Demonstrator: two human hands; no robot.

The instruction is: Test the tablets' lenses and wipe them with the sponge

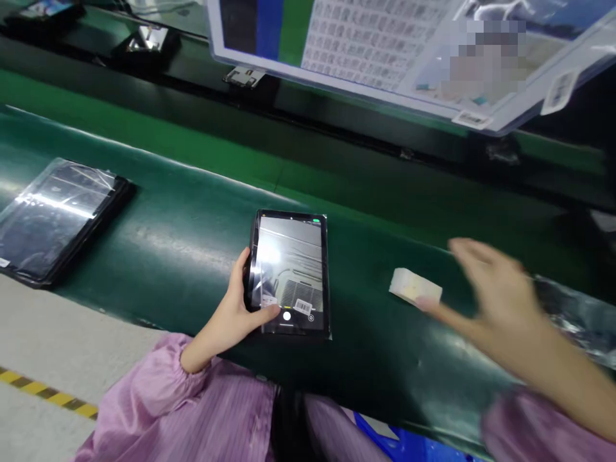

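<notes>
My left hand (238, 308) grips a black tablet (291, 269) by its lower left edge, thumb over the front and fingers at the side. The tablet's lit screen shows a camera view with a white shutter button, and clear film covers the front. A small white block (414, 286), perhaps a sponge or eraser, rests on the green surface to the right. Over it, blurred by motion, my right hand (495, 301) is open with thumb and fingers spread. Its thumb tip overlaps the block's near right corner; whether they touch I cannot tell.
Several film-covered tablets (62, 212) appear stacked at the left on the green worktop (178, 256). A monitor or framed panel (375, 58) hangs above the far side. Clear plastic wrap (577, 321) lies at the right. Devices (147, 40) stand on the back shelf.
</notes>
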